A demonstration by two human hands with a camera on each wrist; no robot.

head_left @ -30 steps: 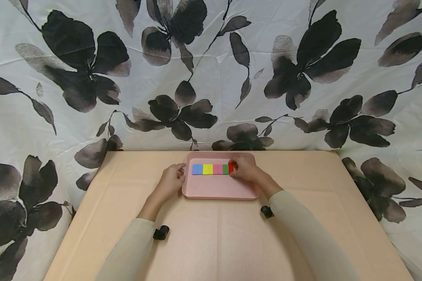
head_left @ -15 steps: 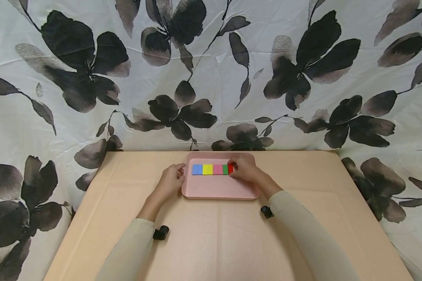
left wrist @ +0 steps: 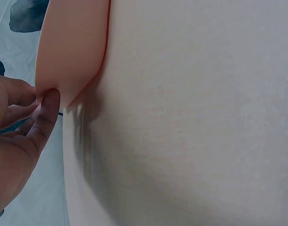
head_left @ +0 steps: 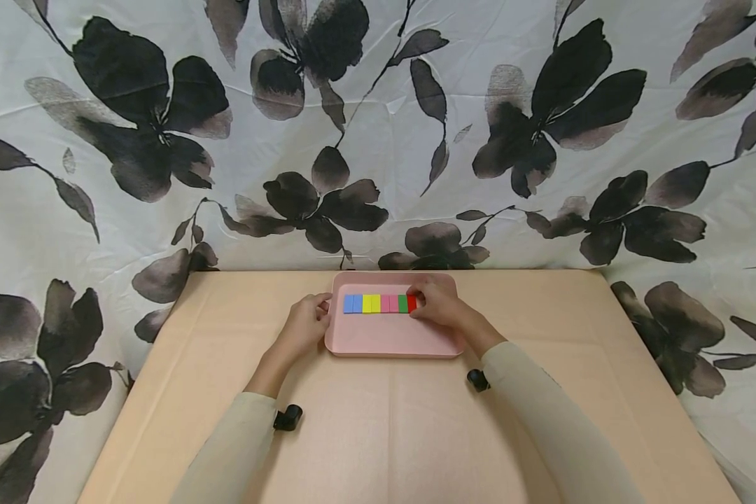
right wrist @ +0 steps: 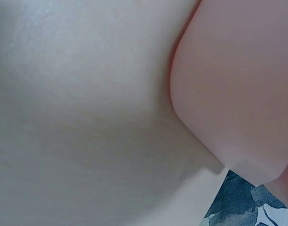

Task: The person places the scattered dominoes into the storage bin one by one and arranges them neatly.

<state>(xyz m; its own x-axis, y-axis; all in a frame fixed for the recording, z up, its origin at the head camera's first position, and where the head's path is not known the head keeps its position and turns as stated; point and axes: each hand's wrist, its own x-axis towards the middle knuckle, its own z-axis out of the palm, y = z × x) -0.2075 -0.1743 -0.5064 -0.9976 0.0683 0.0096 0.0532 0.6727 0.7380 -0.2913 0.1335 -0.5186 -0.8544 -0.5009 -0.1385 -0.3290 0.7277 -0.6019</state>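
A pink tray [head_left: 384, 339] lies at the table's far edge. Inside it runs a straight row of small blocks touching side by side: blue [head_left: 353, 304], yellow [head_left: 372, 304], pink [head_left: 390, 304], green [head_left: 403, 304], then a red block [head_left: 411, 304] at the right end. My right hand [head_left: 439, 301] reaches over the tray's right side and pinches the red block, partly covering it. My left hand [head_left: 304, 325] holds the tray's left rim; in the left wrist view its thumb and fingers [left wrist: 51, 110] pinch the tray corner. The right wrist view shows the tray's outer wall [right wrist: 233, 80], not the blocks.
The tray stands on a table [head_left: 378, 427] with a beige cover. Behind and beside the table hangs a white cloth [head_left: 416, 133] with dark flowers. Small black devices sit on both wrists, the left device [head_left: 288, 418] and the right device [head_left: 477, 380].
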